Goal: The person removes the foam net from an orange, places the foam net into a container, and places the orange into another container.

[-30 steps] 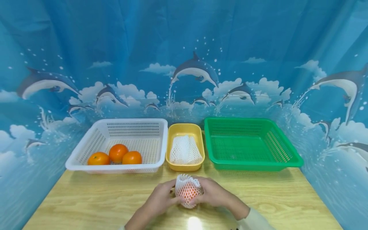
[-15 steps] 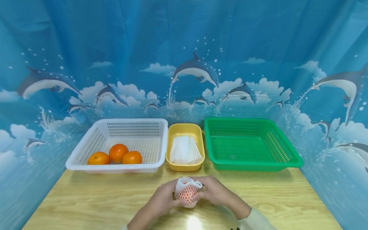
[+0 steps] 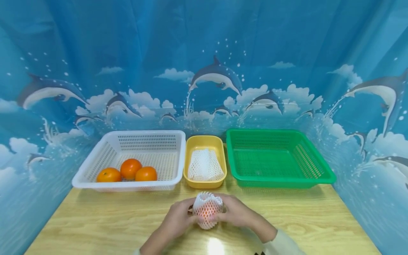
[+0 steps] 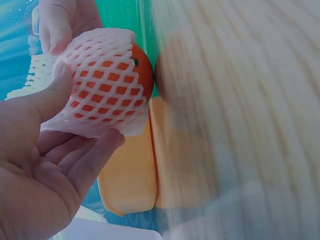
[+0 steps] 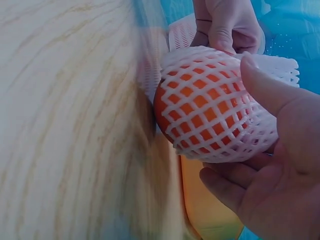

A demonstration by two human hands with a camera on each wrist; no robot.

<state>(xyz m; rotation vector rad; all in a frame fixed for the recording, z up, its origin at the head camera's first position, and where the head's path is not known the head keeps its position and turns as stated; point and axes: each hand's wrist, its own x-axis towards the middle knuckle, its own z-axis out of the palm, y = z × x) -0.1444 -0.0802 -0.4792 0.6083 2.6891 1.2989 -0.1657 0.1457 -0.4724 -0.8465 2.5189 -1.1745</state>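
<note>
An orange (image 4: 145, 74) stands near the table's front, wrapped in a white foam net sleeve (image 3: 207, 200). Its bare bottom shows below the net in both wrist views, right at the tabletop, while loose net rises above the fruit. My left hand (image 3: 179, 216) holds the wrapped orange from the left, thumb on the near side and fingers round the far side. From the right, my right hand (image 3: 236, 211) grips it the same way, its thumb (image 5: 265, 87) pressing on the net. The far fingers are partly hidden behind the fruit in the head view.
Behind the hands is a yellow tray (image 3: 188, 161) holding white foam nets (image 3: 205, 166). A white basket (image 3: 81, 173) with three oranges (image 3: 130, 168) stands to its left, a green basket (image 3: 283, 182) to its right. A dolphin-print curtain (image 3: 204, 71) hangs behind.
Half a second ago the net's top edge sat lower and the right thumb higher; now the net stands taller over the orange. Both hands stay around the fruit at the same spot.
</note>
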